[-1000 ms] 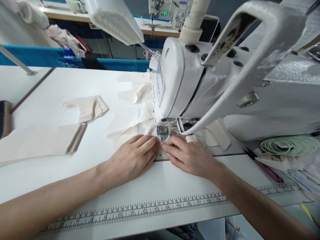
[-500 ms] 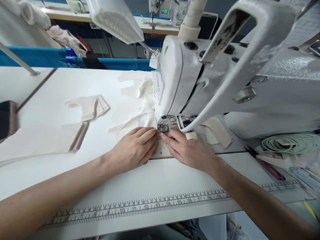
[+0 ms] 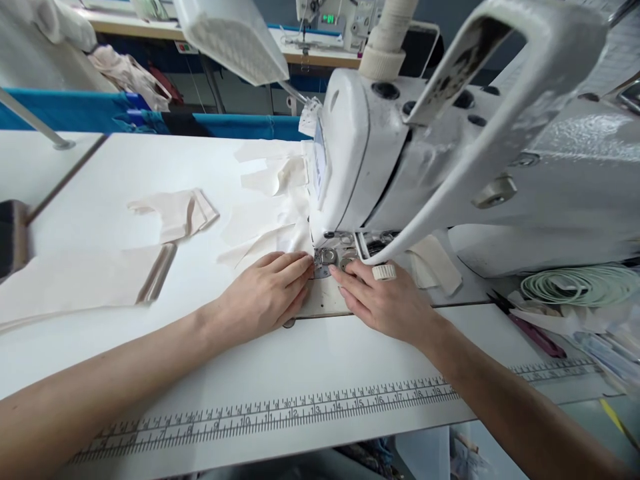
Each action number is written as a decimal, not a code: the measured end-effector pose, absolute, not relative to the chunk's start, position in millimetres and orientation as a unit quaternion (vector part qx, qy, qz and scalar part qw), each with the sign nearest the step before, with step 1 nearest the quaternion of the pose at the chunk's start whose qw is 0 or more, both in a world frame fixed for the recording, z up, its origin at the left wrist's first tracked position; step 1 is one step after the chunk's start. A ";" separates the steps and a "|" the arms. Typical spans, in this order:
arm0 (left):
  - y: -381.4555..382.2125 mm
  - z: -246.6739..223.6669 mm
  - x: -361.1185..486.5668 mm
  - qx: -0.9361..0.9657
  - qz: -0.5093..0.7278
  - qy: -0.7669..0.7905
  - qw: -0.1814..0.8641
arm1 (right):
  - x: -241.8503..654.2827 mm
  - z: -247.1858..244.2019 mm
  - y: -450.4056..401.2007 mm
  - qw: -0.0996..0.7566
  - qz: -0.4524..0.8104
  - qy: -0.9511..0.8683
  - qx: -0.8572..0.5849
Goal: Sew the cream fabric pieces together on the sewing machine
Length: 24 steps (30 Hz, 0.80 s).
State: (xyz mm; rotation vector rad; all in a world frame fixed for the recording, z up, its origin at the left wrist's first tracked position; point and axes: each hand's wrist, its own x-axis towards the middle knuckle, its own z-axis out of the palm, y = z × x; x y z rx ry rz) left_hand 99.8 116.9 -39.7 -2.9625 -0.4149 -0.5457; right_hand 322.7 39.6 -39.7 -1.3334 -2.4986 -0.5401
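Observation:
My left hand (image 3: 267, 290) rests at the left of the presser foot (image 3: 327, 256) of a white sewing machine (image 3: 345, 160). Its fingers are bent and pressed together, and whatever is under the fingertips is hidden. Cream fabric pieces (image 3: 270, 240) lie just beyond that hand and reach up to the machine head. To the right of the foot, my right hand (image 3: 387, 303) lies low over the needle plate (image 3: 325, 300), fingers stretched out and slightly apart, index fingertip beside the foot. No cloth shows in it.
Folded cream pieces (image 3: 180, 213) and a longer cream stack (image 3: 145, 273) lie at left. More cream cloth (image 3: 435, 263) sits under the machine arm. Snips (image 3: 535, 333) and a pale green coil (image 3: 583, 285) are at right. A printed ruler (image 3: 270, 413) runs along the front edge.
My right hand has drawn slightly right, away from the presser foot, widening the space between the hands. My left hand stays nearly in place. The view has shifted a little.

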 end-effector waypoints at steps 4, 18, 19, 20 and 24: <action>120.8 -39.1 99.7 -0.974 -0.176 -0.140 0.034 | 330.1 -43.6 40.8 0.191 -0.161 -0.843 -0.477; 127.1 -39.4 100.0 -0.977 -0.140 -0.159 0.032 | 343.0 -53.5 60.3 0.268 -0.119 -0.768 -0.569; 126.7 -39.8 99.9 -0.977 -0.140 -0.158 0.033 | 343.1 -54.0 60.1 0.268 -0.116 -0.767 -0.571; 126.3 -40.3 99.9 -0.977 -0.141 -0.156 0.034 | 342.9 -53.9 59.4 0.266 -0.109 -0.767 -0.574; 125.8 -41.3 99.5 -0.976 -0.145 -0.158 0.038 | 342.6 -48.7 53.7 0.247 -0.076 -0.780 -0.569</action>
